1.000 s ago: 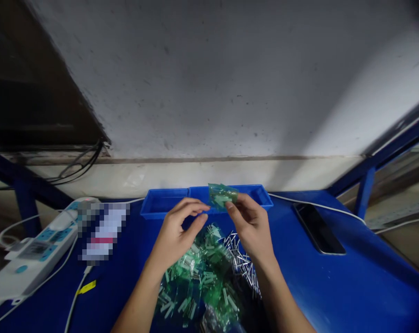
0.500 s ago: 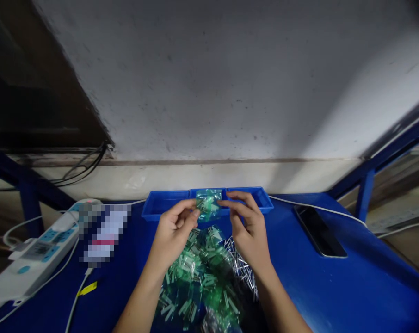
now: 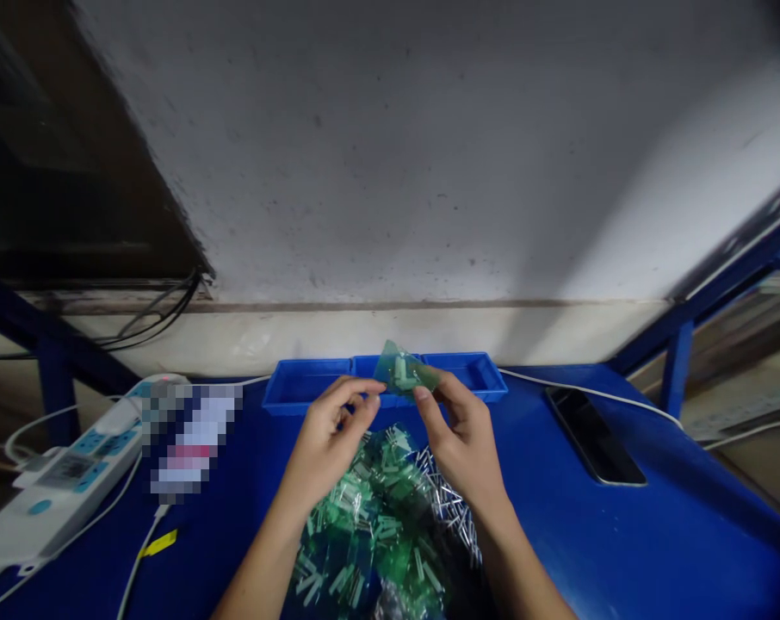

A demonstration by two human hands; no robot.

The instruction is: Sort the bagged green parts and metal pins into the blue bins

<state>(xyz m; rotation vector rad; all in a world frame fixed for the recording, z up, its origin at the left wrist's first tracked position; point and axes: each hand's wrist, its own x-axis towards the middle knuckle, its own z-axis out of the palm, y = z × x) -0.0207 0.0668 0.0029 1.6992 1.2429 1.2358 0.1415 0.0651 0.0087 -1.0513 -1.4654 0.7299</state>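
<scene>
A small see-through green plastic bag (image 3: 399, 370) with pale strips inside is held up in front of the blue trays. My right hand (image 3: 458, 422) pinches its right side between thumb and fingers. At the bag's lower left edge, the thumb and forefinger of my left hand (image 3: 335, 430) are drawn together on it. Below my hands lies a pile of similar green bags (image 3: 357, 517), each with pale strips in it. Loose thin silvery metal pins (image 3: 451, 504) are heaped to the right of the pile, partly hidden by my right forearm.
Blue trays (image 3: 306, 379) stand in a row along the wall. A black phone (image 3: 593, 435) lies on the blue table (image 3: 628, 551) at right. On the left are a white power strip (image 3: 60, 482), a blurred-out phone-like item (image 3: 193, 439), white cables and a yellow tag (image 3: 159, 543).
The green bag passed leftward into my left hand's pinch while my right fingers opened. Now my right hand grips its right side again, and the bag has turned and tilted.
</scene>
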